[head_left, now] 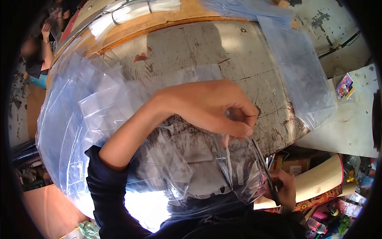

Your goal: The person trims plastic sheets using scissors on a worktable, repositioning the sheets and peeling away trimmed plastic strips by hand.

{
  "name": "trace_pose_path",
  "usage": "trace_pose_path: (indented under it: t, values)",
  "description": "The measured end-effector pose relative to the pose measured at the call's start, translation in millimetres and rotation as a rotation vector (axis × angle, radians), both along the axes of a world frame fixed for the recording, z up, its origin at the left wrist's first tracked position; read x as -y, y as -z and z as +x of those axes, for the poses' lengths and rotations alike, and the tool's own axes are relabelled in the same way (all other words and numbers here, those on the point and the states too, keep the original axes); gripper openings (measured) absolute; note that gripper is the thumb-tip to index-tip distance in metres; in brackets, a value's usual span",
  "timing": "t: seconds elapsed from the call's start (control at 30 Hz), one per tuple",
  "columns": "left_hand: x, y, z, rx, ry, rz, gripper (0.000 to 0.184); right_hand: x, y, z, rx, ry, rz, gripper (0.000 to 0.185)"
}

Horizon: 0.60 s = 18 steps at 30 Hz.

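Observation:
My left hand (217, 105) reaches across the middle of the view, thumb and fingers pinched on the edge of a clear plastic sheet (225, 167). The sheet hangs in folds below the fingertips, in front of my dark shirt. At the lower right, my right hand (284, 189) is closed round the dark handle of scissors (262, 161). Their long, narrow blades point up toward my left fingertips, beside the crumpled plastic. Part of my right hand is hidden by the handle and the film.
A heap of clear plastic sheets (75, 115) covers the worn table's (179, 47) left side. More film (298, 71) drapes over the right edge. White strips in bundles (135, 14) lie at the back. A cream roll (318, 181) stands below right. Another person's arm (47, 49) shows far left.

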<state>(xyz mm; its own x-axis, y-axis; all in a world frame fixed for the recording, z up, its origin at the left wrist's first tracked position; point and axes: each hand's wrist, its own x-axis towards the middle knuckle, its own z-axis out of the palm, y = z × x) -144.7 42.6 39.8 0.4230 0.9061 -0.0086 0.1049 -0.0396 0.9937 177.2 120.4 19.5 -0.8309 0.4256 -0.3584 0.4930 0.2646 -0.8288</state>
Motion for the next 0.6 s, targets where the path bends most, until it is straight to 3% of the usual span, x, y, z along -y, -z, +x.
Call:
trace_pose_path:
  t: [0.13, 0.3, 0.6]
  values:
    - [0.6, -1.9, 1.0, 0.003, -0.018, -0.023, 0.014, 2.3, -2.7, 1.0, 0.006, -0.009, 0.054, 0.046]
    - [0.1, -1.6, 1.0, -0.053, -0.026, -0.013, 0.014, 7.1, -3.7, -0.2, -0.01, 0.167, -0.064, 0.042]
    - [-1.0, 5.7, 2.1, -0.065, -0.048, 0.05, 0.014, 5.5, -5.8, 1.8, 0.011, 0.111, -0.108, 0.04]
